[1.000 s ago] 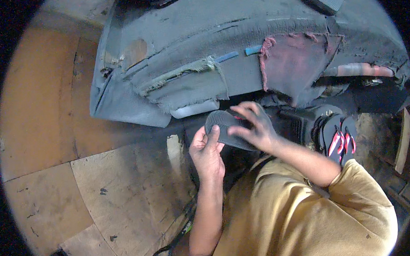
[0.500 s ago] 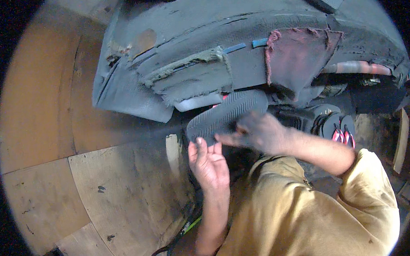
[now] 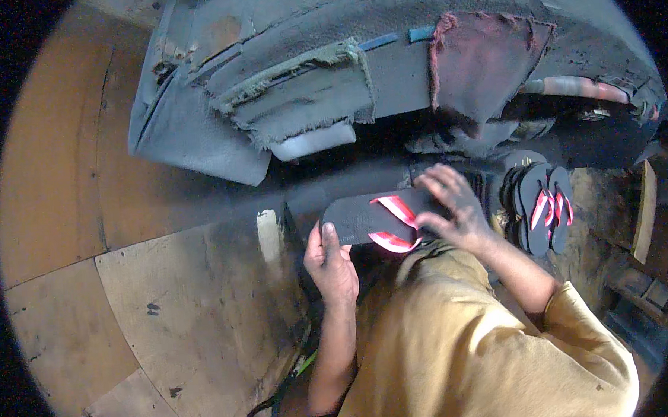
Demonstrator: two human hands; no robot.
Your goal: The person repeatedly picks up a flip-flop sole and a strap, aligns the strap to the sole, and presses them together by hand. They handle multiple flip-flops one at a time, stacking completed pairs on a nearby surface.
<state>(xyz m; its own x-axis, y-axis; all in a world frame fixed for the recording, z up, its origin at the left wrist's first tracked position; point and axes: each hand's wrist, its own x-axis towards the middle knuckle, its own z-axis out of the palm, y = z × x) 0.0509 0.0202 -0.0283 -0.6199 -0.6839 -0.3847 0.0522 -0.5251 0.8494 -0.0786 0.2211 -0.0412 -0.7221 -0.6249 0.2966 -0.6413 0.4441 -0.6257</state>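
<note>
Seemingly checking a black, pink-strapped rubber flip-flop [image 3: 353, 216], the left hand [image 3: 333, 270] is pinching its heel; the right hand [image 3: 459, 209], fingers spread, is overlapping its toe end, firmer holding calling for closing them.

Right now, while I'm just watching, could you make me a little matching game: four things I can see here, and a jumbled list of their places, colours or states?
Things:
1. Lone flip-flop
2. Group of flip-flops
3. Reddish frayed cloth
4. Shirt

Places, colours, states:
A. Mustard yellow
B. On the front of the grey bench
C. Held, with its strap side toward the camera
D. Toward the right of the picture, beyond the right forearm

Right pairs: 1-C, 2-D, 3-B, 4-A
</note>
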